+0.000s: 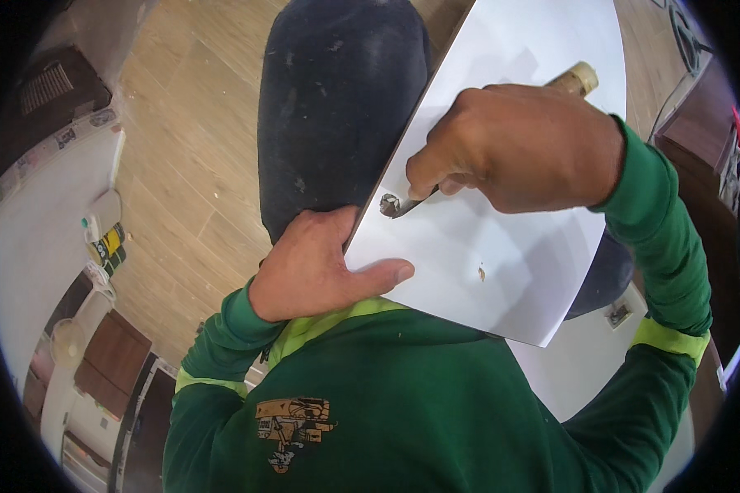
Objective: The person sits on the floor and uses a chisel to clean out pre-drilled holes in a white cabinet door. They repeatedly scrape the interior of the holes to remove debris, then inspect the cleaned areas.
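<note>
A white board (485,238) with a dark edge lies slanted across my lap. My left hand (321,267) grips its near left edge, thumb on the white face and the other fingers out of sight underneath. In my closed right hand (522,148) is a chisel (582,78), its pale handle end sticking out past the knuckles. The dark blade slants down to the rim of a small rough hole (389,205) near the board's left edge. A small chip (481,274) rests on the white face.
My dark-trousered knee (341,107) rises left of the board. Wood-look floor (181,164) spreads to the left, with a yellow and black package (109,242) beside a white surface. Brown furniture (699,123) and a coiled dark cable (684,37) are at the right.
</note>
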Motion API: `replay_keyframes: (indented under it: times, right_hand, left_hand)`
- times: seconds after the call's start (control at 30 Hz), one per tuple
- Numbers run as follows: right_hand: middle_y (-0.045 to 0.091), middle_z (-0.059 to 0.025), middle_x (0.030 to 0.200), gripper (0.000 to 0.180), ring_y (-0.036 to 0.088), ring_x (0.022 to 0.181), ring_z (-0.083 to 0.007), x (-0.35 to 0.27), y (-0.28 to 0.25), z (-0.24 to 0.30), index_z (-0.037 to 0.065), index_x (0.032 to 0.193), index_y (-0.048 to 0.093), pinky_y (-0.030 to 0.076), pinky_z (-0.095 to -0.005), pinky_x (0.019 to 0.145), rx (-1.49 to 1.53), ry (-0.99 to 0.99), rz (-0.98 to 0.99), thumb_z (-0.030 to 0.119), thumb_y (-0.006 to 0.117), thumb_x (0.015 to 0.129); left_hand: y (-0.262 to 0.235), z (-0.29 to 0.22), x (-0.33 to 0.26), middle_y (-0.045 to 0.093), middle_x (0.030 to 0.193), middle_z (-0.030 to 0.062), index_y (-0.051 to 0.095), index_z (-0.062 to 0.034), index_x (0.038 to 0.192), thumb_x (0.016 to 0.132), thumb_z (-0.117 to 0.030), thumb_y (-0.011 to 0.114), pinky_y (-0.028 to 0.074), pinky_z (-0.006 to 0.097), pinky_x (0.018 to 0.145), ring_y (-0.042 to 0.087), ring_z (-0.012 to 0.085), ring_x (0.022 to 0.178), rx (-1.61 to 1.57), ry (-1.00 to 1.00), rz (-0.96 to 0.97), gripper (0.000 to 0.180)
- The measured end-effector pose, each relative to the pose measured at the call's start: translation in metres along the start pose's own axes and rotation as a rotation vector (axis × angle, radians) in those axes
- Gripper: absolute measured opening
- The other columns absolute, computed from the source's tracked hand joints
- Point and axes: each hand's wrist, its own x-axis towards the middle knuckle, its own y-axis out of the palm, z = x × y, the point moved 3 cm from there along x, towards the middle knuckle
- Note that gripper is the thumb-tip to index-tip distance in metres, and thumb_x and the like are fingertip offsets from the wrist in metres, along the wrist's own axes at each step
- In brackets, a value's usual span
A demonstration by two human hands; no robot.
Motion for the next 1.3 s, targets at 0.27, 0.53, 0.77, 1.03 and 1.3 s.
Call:
replay_keyframes:
  times: [0.27, 0.53, 0.77, 1.03, 1.3]
  right_hand:
    - [0.081, -0.0179, 0.1, 0.053, 0.08, 0.089, -0.0358, -0.014, 0.029, -0.002, 0.013, 0.128, 0.079, 0.063, -0.0426, 0.079, 0.135, 0.066, -0.127, -0.013, 0.066, 0.083]
    - [0.075, -0.023, 0.092, 0.037, 0.077, 0.083, -0.0379, -0.021, 0.059, 0.015, 0.006, 0.123, 0.076, 0.059, -0.0448, 0.076, 0.426, 0.23, -0.38, -0.011, 0.064, 0.093]
    - [0.074, -0.0251, 0.092, 0.043, 0.074, 0.082, -0.0433, -0.029, 0.078, 0.027, 0.012, 0.133, 0.072, 0.058, -0.0495, 0.077, 0.446, 0.209, -0.529, 0.0, 0.065, 0.093]
    - [0.079, -0.0169, 0.101, 0.051, 0.075, 0.091, -0.0411, -0.038, 0.086, 0.034, 0.011, 0.136, 0.068, 0.058, -0.0501, 0.081, 0.35, 0.289, -0.5, -0.002, 0.06, 0.088]
    - [0.076, -0.0153, 0.097, 0.044, 0.075, 0.094, -0.0393, -0.047, 0.094, 0.049, 0.011, 0.133, 0.068, 0.058, -0.0507, 0.081, 0.293, 0.366, -0.579, 0.003, 0.06, 0.09]
  left_hand:
    - [-0.002, -0.002, 0.002, 0.08, 0.104, 0.0147, 0.072, 0.0032, 0.122, 0.091, -0.027, 0.089, 0.059, 0.036, 0.09, 0.075, 0.0187, 0.096, -0.078, 0.038, -0.02, 0.047]
    - [-0.008, -0.004, 0.003, 0.08, 0.098, 0.0126, 0.073, 0.0035, 0.121, 0.088, -0.028, 0.09, 0.06, 0.036, 0.085, 0.076, 0.0181, 0.089, -0.064, -0.011, -0.059, 0.049]
    - [-0.006, -0.004, 0.0, 0.079, 0.099, 0.0158, 0.073, -0.001, 0.12, 0.088, -0.031, 0.088, 0.06, 0.039, 0.086, 0.078, 0.0266, 0.088, 0.003, 0.01, -0.083, 0.046]
    - [0.0, -0.004, -0.002, 0.081, 0.1, 0.012, 0.074, 0.0041, 0.115, 0.091, -0.028, 0.087, 0.061, 0.032, 0.079, 0.076, 0.0144, 0.084, -0.09, -0.125, -0.088, 0.042]
    - [0.005, -0.011, -0.008, 0.077, 0.111, 0.0089, 0.066, 0.004, 0.132, 0.1, -0.023, 0.079, 0.058, 0.033, 0.091, 0.07, 0.0129, 0.099, -0.235, -0.169, -0.035, 0.044]
